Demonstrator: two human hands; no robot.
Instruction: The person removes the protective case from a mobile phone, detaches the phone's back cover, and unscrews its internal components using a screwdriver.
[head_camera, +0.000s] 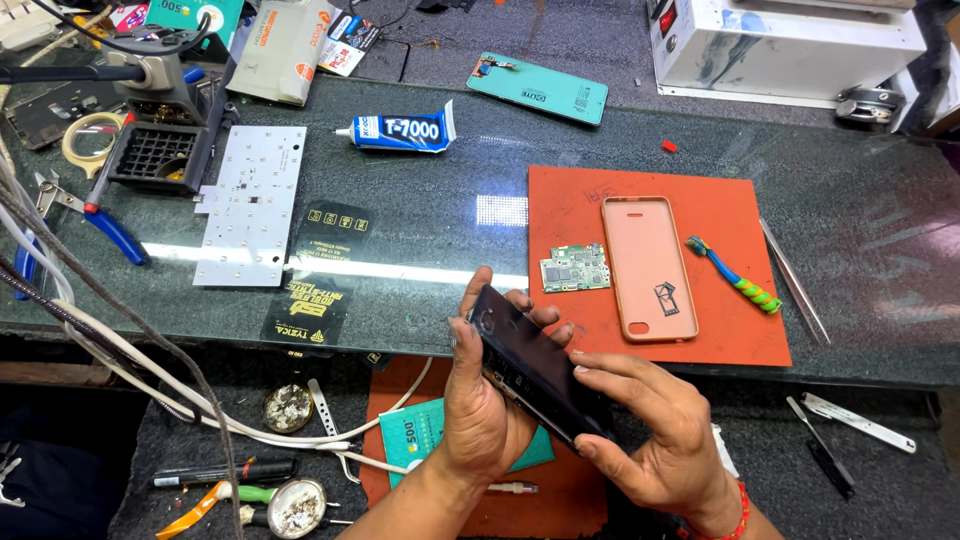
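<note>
Gripping a dark phone (535, 365) in both hands above the near edge of the glass counter (420, 200), tilted, upper end toward the left. Left hand (480, 400) wrapped around its upper part, fingers (478, 290) closed over the far edge. Right hand (660, 440) clasping the lower end, fingers curled shut on it. Just beyond, on an orange mat (720, 330): a small circuit board (575, 268), a pink phone case (648, 268), a toothbrush (735, 275).

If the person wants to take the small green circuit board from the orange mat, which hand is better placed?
Probably the left hand. Both hands hold the dark phone, but the left fingers reach up close to the green circuit board, while the right hand sits lower, supporting the phone's bottom end.
</note>
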